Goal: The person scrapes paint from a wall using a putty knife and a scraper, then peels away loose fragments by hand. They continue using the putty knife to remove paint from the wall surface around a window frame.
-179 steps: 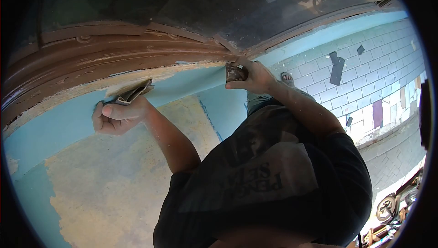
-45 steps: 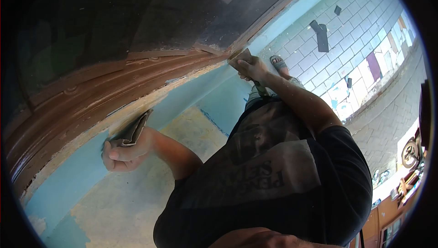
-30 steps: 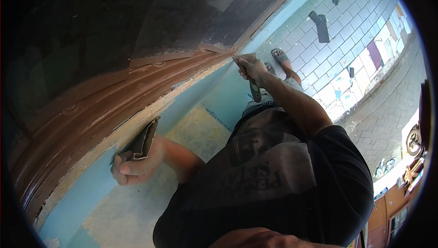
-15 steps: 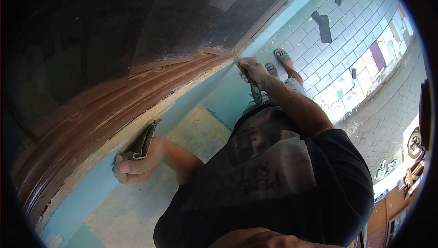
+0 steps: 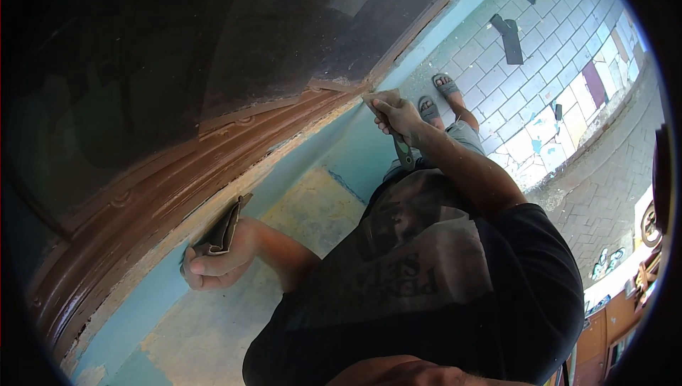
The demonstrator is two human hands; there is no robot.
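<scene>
My right hand (image 5: 401,119) is closed around a putty knife, its green and black handle (image 5: 403,151) sticking out below the fist. The knife's broad, brownish blade (image 5: 382,99) lies at the wall edge just under the brown wooden frame (image 5: 284,114). Lower left, my left hand (image 5: 224,254) grips a folded piece of cardboard (image 5: 226,229), dark inside with a pale ragged edge. That hand is close to the light blue wall (image 5: 156,293), beside the frame's lower edge. A rough tan strip (image 5: 273,150) runs along the joint between frame and wall.
Dark glass (image 5: 142,52) fills the upper left above the frame. Bare yellowish patches (image 5: 305,197) show on the wall. My sandalled feet (image 5: 444,87) stand on grey paving (image 5: 490,102), where dark flat pieces (image 5: 510,43) lie. Farther right is a wheel (image 5: 650,224).
The view has shifted slightly, moving the scene a little to the right. The putty knife's blade now shows more of its flat face. Both hands keep their holds.
</scene>
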